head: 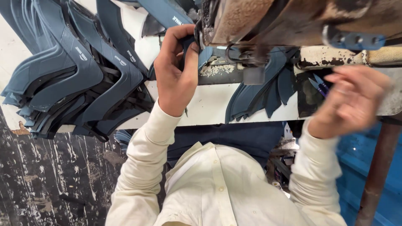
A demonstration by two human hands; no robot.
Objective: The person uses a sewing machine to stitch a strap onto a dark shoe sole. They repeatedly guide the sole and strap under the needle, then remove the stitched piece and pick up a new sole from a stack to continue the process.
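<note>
Feeding step, by the look of it: the left hand (pixel 176 71) pinches a dark blue cut piece (pixel 205 54) at upper centre, under the sewing machine head (pixel 251 25). The right hand (pixel 349 102), blurred at right, is open-fingered near small blue snips (pixel 319 84). The next move calls for holding that piece steady at the machine.

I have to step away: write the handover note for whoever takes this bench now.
Left hand: pinching a dark blue cut piece at the machine head.
Right hand: blurred, apart from the machine; whether it holds anything cannot be told. Blue-handled snips lie close by.
A big pile of blue pieces lies to the left, a smaller fan below the machine on the white table.
Done or left: the piles do not show which.
</note>
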